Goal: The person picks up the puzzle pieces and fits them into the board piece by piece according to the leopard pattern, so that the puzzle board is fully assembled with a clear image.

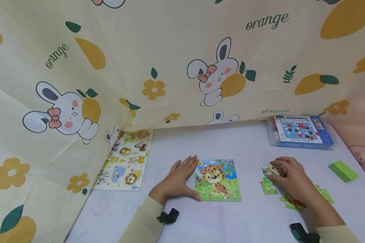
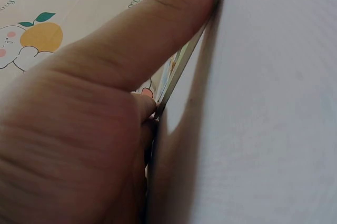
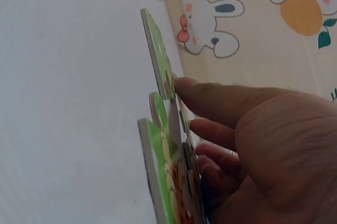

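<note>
A square puzzle board (image 1: 218, 180) with a leopard cub picture lies flat in the middle of the table. My left hand (image 1: 180, 179) rests against its left side, fingers extended at the upper corner and thumb at the lower one; in the left wrist view the thumb (image 2: 158, 24) touches the board's edge. At the right, my right hand (image 1: 292, 177) pinches a jigsaw piece (image 1: 272, 168) between thumb and curved fingers, partly covering it. Other leopard-print jigsaw pieces (image 1: 269, 187) lie under and around this hand. In the right wrist view the thumb (image 3: 210, 95) touches a piece's edge.
A clear-sided box with a molecule picture (image 1: 302, 131) stands at the back right. Near the right edge lies a green block (image 1: 343, 171). An animal sticker sheet (image 1: 130, 162) lies at the left, partly under the printed curtain (image 1: 170, 40).
</note>
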{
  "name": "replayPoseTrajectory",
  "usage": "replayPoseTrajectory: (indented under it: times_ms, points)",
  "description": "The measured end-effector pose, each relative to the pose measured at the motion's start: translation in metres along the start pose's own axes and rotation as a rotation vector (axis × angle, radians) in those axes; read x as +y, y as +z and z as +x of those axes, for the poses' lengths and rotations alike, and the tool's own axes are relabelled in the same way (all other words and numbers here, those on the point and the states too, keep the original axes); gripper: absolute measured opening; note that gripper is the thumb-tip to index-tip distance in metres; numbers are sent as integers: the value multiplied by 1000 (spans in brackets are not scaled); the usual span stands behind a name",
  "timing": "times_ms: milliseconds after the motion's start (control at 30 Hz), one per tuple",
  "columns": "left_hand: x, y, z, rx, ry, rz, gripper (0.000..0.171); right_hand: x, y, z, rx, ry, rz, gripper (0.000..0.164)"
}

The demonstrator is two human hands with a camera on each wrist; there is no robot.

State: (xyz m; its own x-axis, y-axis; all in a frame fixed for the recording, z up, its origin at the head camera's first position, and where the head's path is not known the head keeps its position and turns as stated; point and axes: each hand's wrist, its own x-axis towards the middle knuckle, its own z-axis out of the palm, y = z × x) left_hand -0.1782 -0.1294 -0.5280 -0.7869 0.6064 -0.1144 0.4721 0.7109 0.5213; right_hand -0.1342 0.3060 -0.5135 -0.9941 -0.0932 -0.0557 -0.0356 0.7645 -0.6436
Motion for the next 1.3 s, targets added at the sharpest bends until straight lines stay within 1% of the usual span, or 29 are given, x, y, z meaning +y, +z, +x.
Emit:
replayPoseTrajectory:
  times_ms: [100, 167, 267, 467, 633, 700, 900, 1067, 1167, 1300]
  points:
    - [0, 0, 0, 2, 0, 0, 145, -1, -1, 1, -7, 31, 11, 58]
    - [-1, 0, 0, 1, 1, -1, 145, -2, -1, 2, -11, 47, 22, 54]
    - [-1, 1, 0, 0, 1, -1, 145, -2, -1, 3, -13, 50, 33, 50]
    - [0, 0, 0, -1, -1, -3, 144, -4, 1, 2, 7, 67, -3, 57]
    - [1, 0, 0, -2, -5, -5, 145, -5, 0, 3, 9, 79, 8, 45]
    - [1, 0, 0, -2, -6, -6, 144, -5, 0, 4, 3, 81, 17, 44]
    - [1, -1, 0, 1, -6, -7, 144, -8, 1, 5, -4, 51, 25, 44]
    - [1, -1, -1, 1, -1, -9, 144, -16, 3, -2, 78, 1, 34, 37]
    - [1, -1, -1, 1, 2, -9, 144, -23, 3, -5, 105, -26, 70, 35]
    - [1, -2, -1, -1, 5, -8, 144, -36, 8, -6, 87, -42, 138, 36]
